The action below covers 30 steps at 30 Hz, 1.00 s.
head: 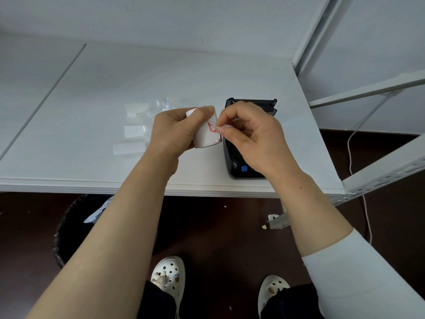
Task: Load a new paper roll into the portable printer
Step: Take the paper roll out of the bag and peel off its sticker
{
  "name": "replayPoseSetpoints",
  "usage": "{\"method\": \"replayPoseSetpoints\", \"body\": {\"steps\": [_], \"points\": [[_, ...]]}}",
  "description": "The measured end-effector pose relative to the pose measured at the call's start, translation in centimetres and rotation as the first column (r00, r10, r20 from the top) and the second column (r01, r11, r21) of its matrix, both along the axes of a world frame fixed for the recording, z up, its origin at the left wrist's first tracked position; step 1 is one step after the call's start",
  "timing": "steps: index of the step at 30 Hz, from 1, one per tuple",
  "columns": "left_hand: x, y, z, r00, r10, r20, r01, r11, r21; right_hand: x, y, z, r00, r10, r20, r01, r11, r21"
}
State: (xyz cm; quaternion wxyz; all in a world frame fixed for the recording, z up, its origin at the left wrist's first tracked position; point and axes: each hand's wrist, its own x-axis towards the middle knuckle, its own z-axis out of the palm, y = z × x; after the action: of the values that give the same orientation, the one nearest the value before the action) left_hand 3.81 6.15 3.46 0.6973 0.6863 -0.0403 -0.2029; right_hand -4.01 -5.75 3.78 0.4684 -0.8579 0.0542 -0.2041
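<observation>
My left hand grips a white paper roll above the table, in front of my chest. A red-edged sticker tab sits on the roll's side. My right hand pinches that tab between thumb and forefinger. The black portable printer stands on the white table just right of the roll, its lid swung open at the back; my right hand hides most of its body. A blue button shows on its front.
Torn clear wrapping and white paper strips lie on the table to the left. A white metal shelf frame rises at the right, with a cable hanging beside it. A black bin stands under the table edge.
</observation>
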Motion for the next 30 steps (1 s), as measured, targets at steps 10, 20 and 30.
{"method": "replayPoseSetpoints", "body": {"steps": [10, 20, 30], "points": [[0.2, 0.1, -0.1, 1.000, -0.002, 0.010, 0.002, 1.000, 0.012, -0.3, -0.1, 0.4, 0.999, 0.038, -0.034, -0.036, 0.998, 0.051], [0.3, 0.2, -0.4, 0.999, -0.018, 0.027, 0.018, 1.000, -0.001, -0.5, 0.0, 1.0, 0.997, 0.062, -0.051, -0.057, 0.994, 0.097], [-0.5, -0.4, -0.2, 0.985, -0.171, -0.012, 0.170, 0.984, -0.051, -0.4, 0.3, 1.0, 0.997, 0.070, -0.038, -0.064, 0.988, 0.140]]}}
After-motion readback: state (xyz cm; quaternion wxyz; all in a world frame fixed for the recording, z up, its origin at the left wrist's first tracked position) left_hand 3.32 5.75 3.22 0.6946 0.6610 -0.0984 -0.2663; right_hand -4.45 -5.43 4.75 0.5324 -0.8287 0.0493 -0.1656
